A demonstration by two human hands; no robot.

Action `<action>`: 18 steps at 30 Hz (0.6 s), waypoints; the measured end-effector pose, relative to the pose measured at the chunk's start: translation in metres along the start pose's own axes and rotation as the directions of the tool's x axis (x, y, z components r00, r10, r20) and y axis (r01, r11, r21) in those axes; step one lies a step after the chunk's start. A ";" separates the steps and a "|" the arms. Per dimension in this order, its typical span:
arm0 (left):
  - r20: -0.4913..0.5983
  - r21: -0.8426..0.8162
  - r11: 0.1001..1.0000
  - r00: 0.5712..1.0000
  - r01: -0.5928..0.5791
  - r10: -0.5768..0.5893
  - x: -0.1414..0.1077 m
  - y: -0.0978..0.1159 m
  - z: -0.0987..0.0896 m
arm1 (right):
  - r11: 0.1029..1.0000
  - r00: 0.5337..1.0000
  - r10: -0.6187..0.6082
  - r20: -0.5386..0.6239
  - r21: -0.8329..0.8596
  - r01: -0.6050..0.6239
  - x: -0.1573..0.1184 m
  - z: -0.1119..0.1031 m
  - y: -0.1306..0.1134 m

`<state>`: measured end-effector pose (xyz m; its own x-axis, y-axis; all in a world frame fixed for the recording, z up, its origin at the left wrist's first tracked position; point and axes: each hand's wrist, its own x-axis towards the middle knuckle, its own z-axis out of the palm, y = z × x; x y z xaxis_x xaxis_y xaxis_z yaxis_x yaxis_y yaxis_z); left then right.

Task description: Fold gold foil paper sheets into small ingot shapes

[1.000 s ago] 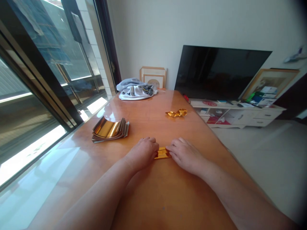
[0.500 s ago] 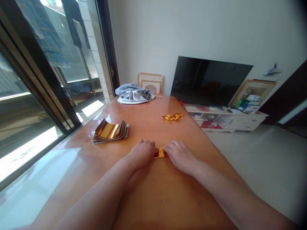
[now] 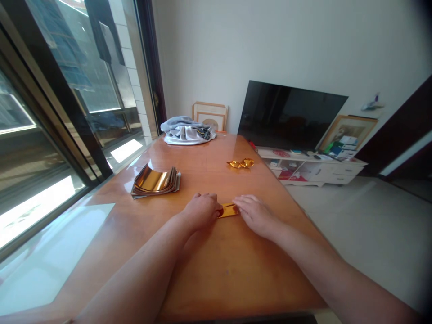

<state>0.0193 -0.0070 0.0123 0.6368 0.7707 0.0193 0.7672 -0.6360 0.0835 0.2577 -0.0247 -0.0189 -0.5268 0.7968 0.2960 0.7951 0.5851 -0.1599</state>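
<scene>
A folded strip of shiny gold foil paper point(image 3: 229, 210) lies on the wooden table between my hands. My left hand point(image 3: 202, 209) is closed on its left end, the fingers curled and the thumb side against the foil. At the strip's right end, my right hand point(image 3: 253, 213) lies with fingers stretched out fairly flat, their tips touching the foil's edge. Beyond them to the left sits a stack of gold foil sheets point(image 3: 155, 181), curling up at the sides. Farther off on the right rests a twisted gold foil piece point(image 3: 241, 164).
The glossy brown table point(image 3: 209, 279) stretches away from me. A bundle of grey cloth point(image 3: 187, 131) lies at its far end, and a pale sheet point(image 3: 57, 256) covers the left side. A glass door point(image 3: 101, 90) stands left; a television point(image 3: 290, 117) on a white cabinet point(image 3: 313, 168) is beyond.
My right hand has loosened from the strip and its fingers have straightened, showing more of the foil's right part. My left hand stays on its end. The view has shifted slightly.
</scene>
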 end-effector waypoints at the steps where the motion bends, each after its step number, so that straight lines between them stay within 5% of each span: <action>1: -0.005 0.002 1.000 1.000 -0.001 0.001 0.000 0.000 0.001 | 0.999 1.000 0.010 -0.018 -0.034 -0.010 -0.001 -0.002 -0.004; 10: -0.036 0.016 1.000 0.999 0.001 0.000 0.000 -0.002 0.006 | 0.990 0.989 -0.032 0.142 -0.130 0.050 -0.004 -0.011 -0.065; 18: -0.031 0.009 1.000 0.999 -0.007 0.007 0.000 -0.003 0.007 | 0.976 0.992 0.015 0.123 -0.215 0.012 -0.017 -0.016 -0.058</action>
<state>0.0176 -0.0055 0.0051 0.6394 0.7672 0.0508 0.7636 -0.6413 0.0746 0.2250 -0.0747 0.0001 -0.5480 0.8179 0.1754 0.8347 0.5484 0.0503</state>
